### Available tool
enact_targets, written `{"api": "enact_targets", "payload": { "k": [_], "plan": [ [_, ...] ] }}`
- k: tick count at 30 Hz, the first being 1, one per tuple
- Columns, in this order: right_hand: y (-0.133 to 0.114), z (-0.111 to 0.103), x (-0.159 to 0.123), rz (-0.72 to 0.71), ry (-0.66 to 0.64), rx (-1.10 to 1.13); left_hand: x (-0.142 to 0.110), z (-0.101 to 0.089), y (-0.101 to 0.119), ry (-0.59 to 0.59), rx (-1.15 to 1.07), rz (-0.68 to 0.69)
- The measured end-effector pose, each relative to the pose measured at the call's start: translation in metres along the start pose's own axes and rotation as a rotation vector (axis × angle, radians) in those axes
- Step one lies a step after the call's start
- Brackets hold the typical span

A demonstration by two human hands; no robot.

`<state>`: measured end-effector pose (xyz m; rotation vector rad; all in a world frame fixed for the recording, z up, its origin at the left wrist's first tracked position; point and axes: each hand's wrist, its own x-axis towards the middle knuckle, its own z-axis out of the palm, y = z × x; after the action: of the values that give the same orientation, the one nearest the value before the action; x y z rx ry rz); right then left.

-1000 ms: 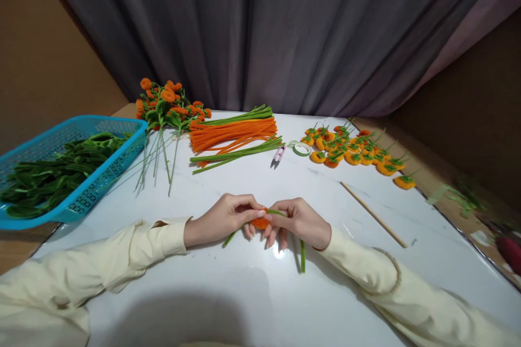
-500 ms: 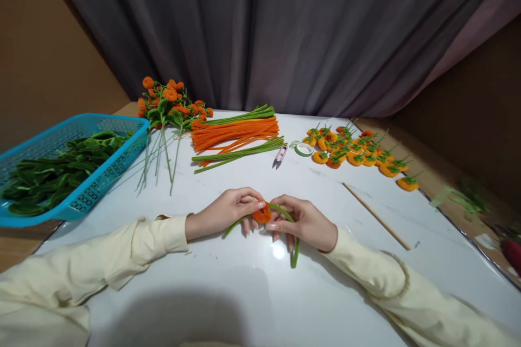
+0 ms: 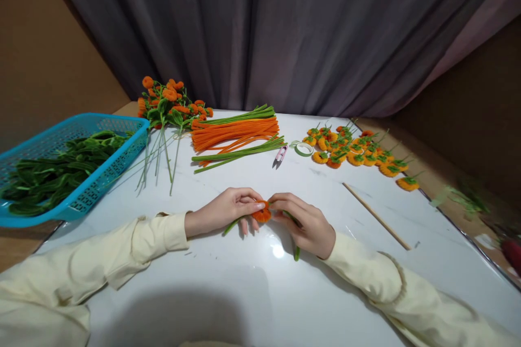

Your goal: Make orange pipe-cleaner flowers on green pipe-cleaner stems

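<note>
My left hand [image 3: 225, 209] pinches a small orange pipe-cleaner coil [image 3: 261, 212] just above the white table [image 3: 252, 293]. My right hand [image 3: 306, 222] is closed on a green pipe cleaner [image 3: 297, 252] that runs to the coil. One green end pokes out under my left hand, the other below my right palm. Both hands meet at the coil near the table's middle.
A blue basket [image 3: 85, 195] of green leaves stands at the left. At the back lie finished orange flowers on stems [image 3: 166, 105], a bundle of orange and green pipe cleaners [image 3: 234, 135], small snips [image 3: 279, 154], a tape roll [image 3: 302, 149], several orange blossoms [image 3: 354, 152]. A wooden stick [image 3: 376, 217] lies right.
My right hand has turned over and closed down on the green pipe cleaner, drawing its loop in tight by the coil. The left hand has stayed in place.
</note>
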<state>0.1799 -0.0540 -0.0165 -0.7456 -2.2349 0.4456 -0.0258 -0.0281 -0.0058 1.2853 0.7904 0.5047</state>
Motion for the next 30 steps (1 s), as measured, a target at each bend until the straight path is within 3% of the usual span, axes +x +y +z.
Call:
{"api": "enact_targets", "payload": {
  "k": [5,12,18,30],
  "plan": [
    [0.0007,0.0037,-0.0037,0.016,0.05,-0.191,0.0009,-0.0005,0.0007,-0.036,-0.062,0.006],
    [0.0005,0.0036,-0.0022,-0.06,0.109,-0.29,-0.0005,-0.001,0.0047,-0.045,-0.149,-0.078],
    [0.0007,0.007,-0.0005,-0.107,0.12,-0.241,-0.0005,-0.0024,0.004,-0.067,-0.174,-0.093],
    [-0.0026,0.008,0.0006,-0.008,0.111,-0.093,-0.0011,0.0053,-0.0012,-0.061,-0.032,-0.078]
  ]
}}
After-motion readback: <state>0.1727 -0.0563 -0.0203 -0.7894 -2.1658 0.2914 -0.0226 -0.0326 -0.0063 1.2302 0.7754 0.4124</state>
